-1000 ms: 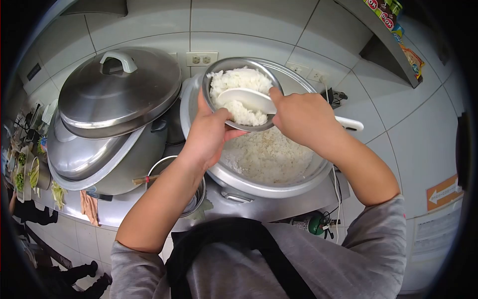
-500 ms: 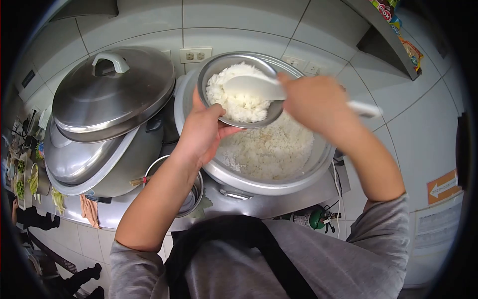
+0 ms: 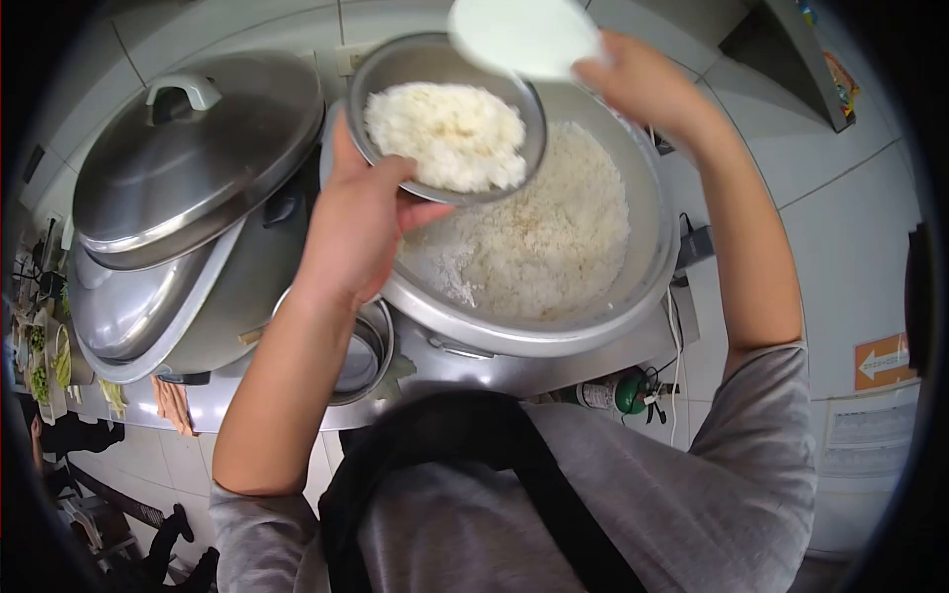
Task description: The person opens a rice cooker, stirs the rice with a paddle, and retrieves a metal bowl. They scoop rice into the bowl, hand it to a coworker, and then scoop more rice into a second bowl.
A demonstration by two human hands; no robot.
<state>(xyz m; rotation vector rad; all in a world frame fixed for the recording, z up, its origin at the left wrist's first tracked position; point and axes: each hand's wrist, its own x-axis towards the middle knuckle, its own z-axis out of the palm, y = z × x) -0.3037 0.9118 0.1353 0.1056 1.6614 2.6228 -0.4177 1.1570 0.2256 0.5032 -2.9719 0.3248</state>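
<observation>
My left hand (image 3: 371,203) grips a steel bowl (image 3: 535,119) by its near left rim, thumb on the edge and fingers underneath. A mound of white rice (image 3: 450,133) fills much of the bowl, which tilts a little toward me. Up and to the right, my right hand (image 3: 643,84) is closed on a white rice paddle (image 3: 524,35), blurred by motion and raised above the bowl's far rim. Beneath the bowl stands a large metal rice pot (image 3: 554,341), holding more cooked rice (image 3: 554,237). The bowl hides the pot's far left part.
To the left, a second big pot (image 3: 237,296) carries tilted steel lids (image 3: 198,163). A smaller steel pot (image 3: 381,371) sits on the counter near my left forearm. A green cylinder (image 3: 628,395) is below the counter, and a shelf (image 3: 791,59) juts out at upper right.
The paddle has lifted out of the bowl's rice, rising with my right hand. My left hand has carried the bowl slightly up and left, showing more of the pot's rice.
</observation>
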